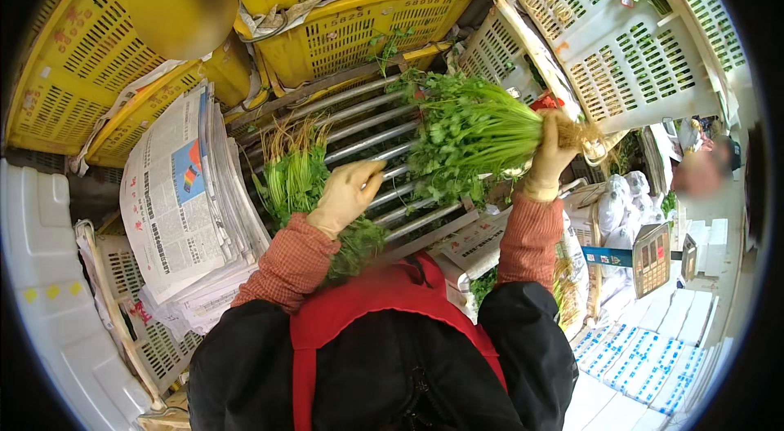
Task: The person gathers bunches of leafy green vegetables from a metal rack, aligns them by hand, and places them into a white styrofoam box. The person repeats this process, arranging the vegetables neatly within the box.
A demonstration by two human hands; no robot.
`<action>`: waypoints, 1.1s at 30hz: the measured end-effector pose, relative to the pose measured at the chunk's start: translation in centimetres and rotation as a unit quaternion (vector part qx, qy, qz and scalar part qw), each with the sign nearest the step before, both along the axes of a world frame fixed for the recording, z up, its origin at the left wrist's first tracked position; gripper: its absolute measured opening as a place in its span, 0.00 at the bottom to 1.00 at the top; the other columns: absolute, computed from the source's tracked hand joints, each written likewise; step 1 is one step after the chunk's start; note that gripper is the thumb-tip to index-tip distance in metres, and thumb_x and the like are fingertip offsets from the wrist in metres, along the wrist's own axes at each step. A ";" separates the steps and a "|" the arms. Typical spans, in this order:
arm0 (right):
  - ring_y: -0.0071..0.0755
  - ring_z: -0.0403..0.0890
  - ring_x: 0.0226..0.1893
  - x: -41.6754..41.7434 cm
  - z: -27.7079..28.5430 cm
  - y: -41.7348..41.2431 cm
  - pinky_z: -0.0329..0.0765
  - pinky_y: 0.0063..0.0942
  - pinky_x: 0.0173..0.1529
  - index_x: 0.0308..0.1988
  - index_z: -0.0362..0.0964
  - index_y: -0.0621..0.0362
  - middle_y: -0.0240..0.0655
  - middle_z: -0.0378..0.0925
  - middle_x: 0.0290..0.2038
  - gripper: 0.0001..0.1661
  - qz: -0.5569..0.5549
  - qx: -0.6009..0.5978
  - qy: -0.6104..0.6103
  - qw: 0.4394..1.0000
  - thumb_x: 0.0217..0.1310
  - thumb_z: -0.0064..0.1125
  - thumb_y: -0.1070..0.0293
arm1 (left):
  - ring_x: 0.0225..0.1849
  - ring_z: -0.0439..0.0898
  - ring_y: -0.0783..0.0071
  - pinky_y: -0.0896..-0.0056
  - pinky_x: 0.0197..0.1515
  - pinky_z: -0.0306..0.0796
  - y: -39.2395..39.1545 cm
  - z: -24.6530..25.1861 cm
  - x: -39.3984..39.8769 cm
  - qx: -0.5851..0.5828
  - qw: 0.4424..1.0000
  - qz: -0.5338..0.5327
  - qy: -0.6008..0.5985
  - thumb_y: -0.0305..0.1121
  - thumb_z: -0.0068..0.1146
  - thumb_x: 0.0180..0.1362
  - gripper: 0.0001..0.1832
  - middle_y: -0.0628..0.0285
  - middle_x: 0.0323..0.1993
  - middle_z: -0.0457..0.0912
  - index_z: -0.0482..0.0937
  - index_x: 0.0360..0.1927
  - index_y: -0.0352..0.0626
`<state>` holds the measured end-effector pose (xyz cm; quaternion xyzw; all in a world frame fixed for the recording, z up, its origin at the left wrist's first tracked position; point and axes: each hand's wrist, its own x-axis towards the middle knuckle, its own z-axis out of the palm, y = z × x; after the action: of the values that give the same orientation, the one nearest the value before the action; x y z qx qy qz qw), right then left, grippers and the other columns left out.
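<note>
My right hand (pixel 548 152), in a pale rubber glove, grips a large bunch of coriander (pixel 484 125) close to its tan roots. The stems lie level and the leaves point left over a rack of metal bars (pixel 367 143). Also gloved, my left hand (pixel 349 193) hovers above the rack's left part. Its fingers are loosely curled, with a gap at the thumb and nothing seen in them. Just left of it lies more coriander (pixel 294 180), its roots towards the far side. Part of that pile is hidden under my left hand and forearm.
A tall newspaper stack (pixel 171 204) stands left of the rack. Yellow plastic crates (pixel 367 27) wall the far side; white crates (pixel 618 33) rise at the right. A digital scale display (pixel 652 259) and white boxes (pixel 643 357) are right of me. Another person (pixel 704 171) is farther right.
</note>
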<state>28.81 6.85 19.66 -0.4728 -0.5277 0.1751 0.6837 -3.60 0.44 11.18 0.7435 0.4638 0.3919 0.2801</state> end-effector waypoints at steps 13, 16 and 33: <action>0.36 0.78 0.27 -6.8 1.7 -8.9 0.75 0.29 0.29 0.33 0.72 0.58 0.34 0.77 0.30 0.13 0.130 0.114 -0.435 0.884 0.43 0.65 0.75 | 0.57 0.70 0.50 0.56 0.59 0.64 4.4 5.3 3.9 -0.030 0.999 0.023 -0.027 0.49 0.55 0.57 0.29 0.46 0.55 0.72 0.72 0.53 0.33; 0.35 0.77 0.27 -7.9 1.7 -9.2 0.74 0.29 0.28 0.35 0.73 0.59 0.35 0.77 0.30 0.15 0.160 0.112 -0.452 0.870 0.42 0.65 0.75 | 0.60 0.69 0.52 0.60 0.60 0.63 8.4 4.6 5.9 -0.110 0.977 -0.119 0.139 0.59 0.51 0.55 0.37 0.46 0.58 0.70 0.71 0.56 0.34; 0.35 0.78 0.31 -8.1 4.7 -12.9 0.75 0.27 0.29 0.39 0.74 0.60 0.37 0.77 0.34 0.19 0.256 0.126 -0.480 0.829 0.44 0.67 0.68 | 0.56 0.71 0.59 0.56 0.67 0.56 11.9 2.2 4.6 -0.007 0.973 -0.038 0.227 0.41 0.51 0.61 0.24 0.53 0.57 0.70 0.68 0.58 0.39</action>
<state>20.74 -6.04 24.39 -0.2549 -0.9091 0.0263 0.3284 1.00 12.37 13.41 0.8280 0.4897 0.1987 0.1876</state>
